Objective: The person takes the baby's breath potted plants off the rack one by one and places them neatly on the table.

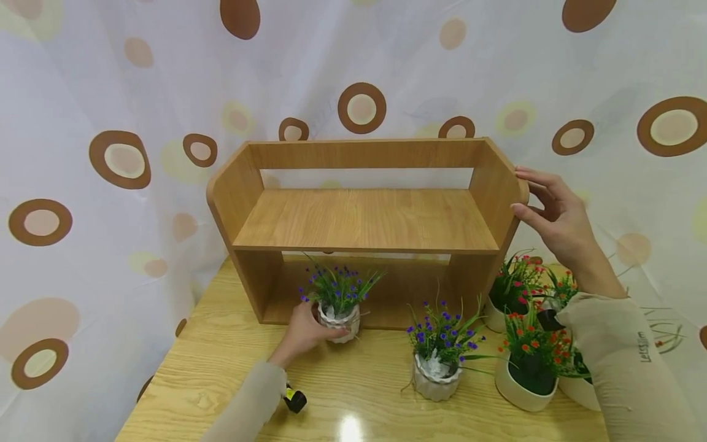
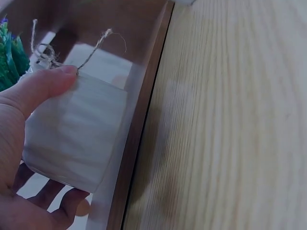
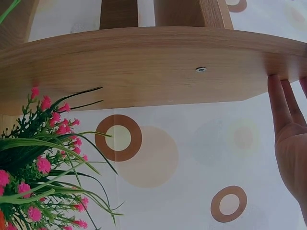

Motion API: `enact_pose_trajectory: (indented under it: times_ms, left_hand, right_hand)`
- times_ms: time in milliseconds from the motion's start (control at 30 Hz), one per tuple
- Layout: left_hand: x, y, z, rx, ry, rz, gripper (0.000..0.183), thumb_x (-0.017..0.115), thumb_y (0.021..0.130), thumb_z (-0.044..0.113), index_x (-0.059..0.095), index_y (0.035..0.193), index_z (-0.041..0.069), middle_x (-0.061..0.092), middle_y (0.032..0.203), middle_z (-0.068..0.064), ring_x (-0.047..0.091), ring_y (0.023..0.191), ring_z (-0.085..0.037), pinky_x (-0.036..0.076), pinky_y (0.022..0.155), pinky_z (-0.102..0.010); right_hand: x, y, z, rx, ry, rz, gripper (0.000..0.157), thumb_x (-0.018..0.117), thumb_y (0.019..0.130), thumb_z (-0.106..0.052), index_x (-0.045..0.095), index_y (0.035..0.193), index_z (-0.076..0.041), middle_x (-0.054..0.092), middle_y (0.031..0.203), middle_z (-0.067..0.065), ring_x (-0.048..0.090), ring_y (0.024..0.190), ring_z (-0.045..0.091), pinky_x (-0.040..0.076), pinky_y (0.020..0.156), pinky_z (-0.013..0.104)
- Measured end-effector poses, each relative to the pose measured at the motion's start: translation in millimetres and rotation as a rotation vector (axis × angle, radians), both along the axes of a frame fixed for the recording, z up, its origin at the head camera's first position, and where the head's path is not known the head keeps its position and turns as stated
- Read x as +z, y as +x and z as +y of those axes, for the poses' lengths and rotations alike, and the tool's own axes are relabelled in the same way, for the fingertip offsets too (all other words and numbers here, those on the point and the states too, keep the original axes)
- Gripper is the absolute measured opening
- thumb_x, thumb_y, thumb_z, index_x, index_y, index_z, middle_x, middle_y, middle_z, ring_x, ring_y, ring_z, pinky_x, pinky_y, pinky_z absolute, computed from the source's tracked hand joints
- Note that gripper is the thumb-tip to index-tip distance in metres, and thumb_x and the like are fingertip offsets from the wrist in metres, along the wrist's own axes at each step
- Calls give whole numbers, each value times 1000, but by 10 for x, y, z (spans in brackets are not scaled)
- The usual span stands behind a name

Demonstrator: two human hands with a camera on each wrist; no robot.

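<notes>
My left hand [image 1: 308,331] grips a white potted plant with purple flowers [image 1: 338,322] at the front of the wooden shelf's lower level. In the left wrist view, the thumb presses near the rim of the white pot [image 2: 76,129], below a twine bow, and curled fingers show at its base. My right hand [image 1: 560,218] touches the upper right side panel of the shelf [image 1: 353,218]. Its fairly straight fingers [image 3: 278,98] rest against the panel's outer face in the right wrist view. A second purple-flowered pot [image 1: 436,377] stands on the table, right of centre.
Several pots with red and orange flowers [image 1: 527,383] crowd the table's right side, close to the shelf and beneath my right forearm. Pink flowers [image 3: 43,165] show below the side panel. The wooden table [image 1: 221,368] extends forward of the shelf. Behind hangs a patterned curtain [image 1: 309,55].
</notes>
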State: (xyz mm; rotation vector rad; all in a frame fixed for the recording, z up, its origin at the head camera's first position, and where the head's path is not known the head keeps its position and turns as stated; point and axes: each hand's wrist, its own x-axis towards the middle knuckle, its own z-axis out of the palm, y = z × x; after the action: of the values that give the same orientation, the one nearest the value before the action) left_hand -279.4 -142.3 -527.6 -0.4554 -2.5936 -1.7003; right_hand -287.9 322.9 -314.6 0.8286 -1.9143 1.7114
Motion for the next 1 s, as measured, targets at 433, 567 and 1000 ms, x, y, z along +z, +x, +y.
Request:
enact_pose_trajectory:
  times_ms: [433,567,1000]
  left_hand:
    - [82,323,64,-110,25,-39,79,99,67,31,63,137,18,74,119,0,68,109,-18,55,95,-37]
    - [79,391,82,-111,30,-37,84,99,66,32,60,140,25,72,124,5,66,116,-17,52,103,-42]
    - [15,551,162,-134,19,10,95,101,60,38,57,143,35,66,134,14,60,128,-18,42,113,-51]
  right_hand:
    - [8,10,-3,-17,14,-7,58,59,93,18,50,148,3,43,159,14,45,144,17,50,98,14]
    - [9,14,-8,-29,22,-12,58,60,93,18,50,148,2,42,159,16,45,144,16,50,96,13]
    - [17,21,-11,-63,48,-21,59,61,93,17,50,149,1,43,159,12,46,143,14,50,95,12]
